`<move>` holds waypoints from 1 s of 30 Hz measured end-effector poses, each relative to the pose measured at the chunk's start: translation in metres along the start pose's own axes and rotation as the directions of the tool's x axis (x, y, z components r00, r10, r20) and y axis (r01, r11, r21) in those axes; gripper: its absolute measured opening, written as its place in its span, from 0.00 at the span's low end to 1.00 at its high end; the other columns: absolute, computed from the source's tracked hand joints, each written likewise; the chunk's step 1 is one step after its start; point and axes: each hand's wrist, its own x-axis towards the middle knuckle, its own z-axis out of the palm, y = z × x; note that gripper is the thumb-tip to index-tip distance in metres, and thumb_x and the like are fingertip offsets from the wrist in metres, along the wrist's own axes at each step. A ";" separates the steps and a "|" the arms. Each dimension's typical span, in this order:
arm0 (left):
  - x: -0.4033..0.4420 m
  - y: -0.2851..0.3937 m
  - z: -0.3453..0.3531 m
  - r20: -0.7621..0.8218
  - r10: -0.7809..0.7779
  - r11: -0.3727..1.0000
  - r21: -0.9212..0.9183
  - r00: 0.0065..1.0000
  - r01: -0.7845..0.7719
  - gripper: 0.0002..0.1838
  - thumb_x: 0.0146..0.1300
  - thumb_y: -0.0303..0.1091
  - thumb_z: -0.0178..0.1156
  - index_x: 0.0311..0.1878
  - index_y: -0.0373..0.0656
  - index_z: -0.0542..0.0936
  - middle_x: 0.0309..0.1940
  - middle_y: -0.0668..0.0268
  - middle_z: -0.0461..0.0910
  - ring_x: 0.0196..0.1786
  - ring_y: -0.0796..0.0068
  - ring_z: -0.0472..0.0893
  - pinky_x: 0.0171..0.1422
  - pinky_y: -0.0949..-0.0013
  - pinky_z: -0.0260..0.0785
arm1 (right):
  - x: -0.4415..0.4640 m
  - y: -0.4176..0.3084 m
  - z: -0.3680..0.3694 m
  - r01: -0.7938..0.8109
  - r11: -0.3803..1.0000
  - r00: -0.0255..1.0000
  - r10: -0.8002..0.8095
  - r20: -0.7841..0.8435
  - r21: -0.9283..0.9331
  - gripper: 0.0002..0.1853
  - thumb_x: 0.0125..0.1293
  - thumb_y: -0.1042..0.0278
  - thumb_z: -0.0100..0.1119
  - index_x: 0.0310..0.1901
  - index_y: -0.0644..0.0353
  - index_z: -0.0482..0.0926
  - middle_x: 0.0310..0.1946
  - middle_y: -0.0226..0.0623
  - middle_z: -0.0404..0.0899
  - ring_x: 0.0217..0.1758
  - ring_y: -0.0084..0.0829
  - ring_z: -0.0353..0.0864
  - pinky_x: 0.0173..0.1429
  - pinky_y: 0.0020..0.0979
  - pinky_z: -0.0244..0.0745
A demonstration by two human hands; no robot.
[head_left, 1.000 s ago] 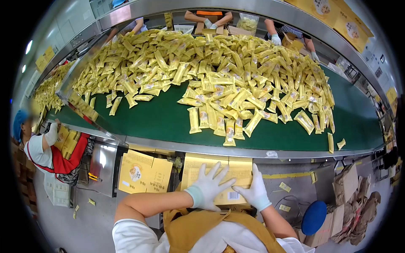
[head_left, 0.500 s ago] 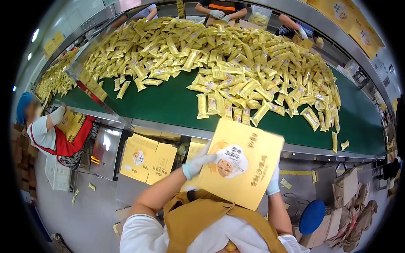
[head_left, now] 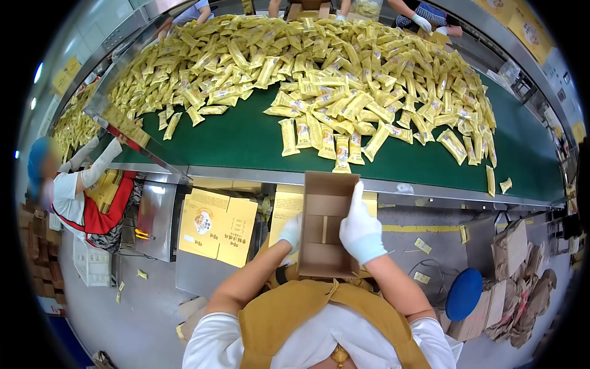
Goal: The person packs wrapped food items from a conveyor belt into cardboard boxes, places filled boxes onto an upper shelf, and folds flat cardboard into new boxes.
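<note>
An open cardboard box [head_left: 330, 258] is upright in front of my apron, its brown inside facing up at me. My right hand [head_left: 361, 229], in a white glove, grips the box's right wall, with a finger stretched along the rim. On the other side, my gloved left hand [head_left: 291, 232] holds the left wall; its fingers are partly hidden behind the box. Just beyond the box, yellow wrapped snack packets [head_left: 342, 152] lie near the edge of the green conveyor belt [head_left: 233, 147].
Flat yellow printed cartons [head_left: 216, 227] are stacked left of my hands. A metal rail [head_left: 246, 176] edges the belt. A blue round stool [head_left: 464, 294] and crumpled brown cardboard [head_left: 513, 301] stand right. A co-worker in a red apron [head_left: 110, 203] sits left; others' hands [head_left: 421, 23] work across.
The flat yellow carton between my hands has become an opened box, turned with its opening upward. My right hand has come round onto its right wall. My view has shifted slightly.
</note>
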 end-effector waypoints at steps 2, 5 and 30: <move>-0.016 0.029 -0.004 -0.098 0.112 0.947 0.311 0.989 -0.076 0.31 0.78 0.53 0.35 0.58 0.35 0.76 0.55 0.39 0.78 0.57 0.36 0.75 0.66 0.50 0.68 | 0.002 0.008 0.012 -0.062 0.998 0.997 0.062 0.048 -0.002 0.50 0.60 0.71 0.56 0.80 0.65 0.37 0.47 0.57 0.79 0.35 0.58 0.83 0.42 0.52 0.78; -0.042 0.084 -0.015 -0.025 0.099 0.910 0.408 0.995 -0.081 0.31 0.78 0.52 0.37 0.58 0.32 0.76 0.55 0.38 0.79 0.60 0.38 0.76 0.67 0.49 0.67 | 0.004 0.017 0.010 -0.073 0.997 0.995 0.073 0.068 -0.006 0.52 0.59 0.71 0.56 0.79 0.66 0.35 0.46 0.57 0.78 0.35 0.57 0.82 0.42 0.52 0.79; 0.055 0.170 -0.054 -0.121 0.822 0.441 0.753 0.557 -0.488 0.29 0.62 0.39 0.67 0.67 0.49 0.75 0.67 0.57 0.72 0.71 0.48 0.68 0.75 0.37 0.53 | 0.135 0.089 0.026 0.338 0.939 0.793 -0.320 -0.519 -0.064 0.18 0.58 0.62 0.69 0.49 0.55 0.80 0.51 0.44 0.76 0.57 0.51 0.74 0.61 0.48 0.67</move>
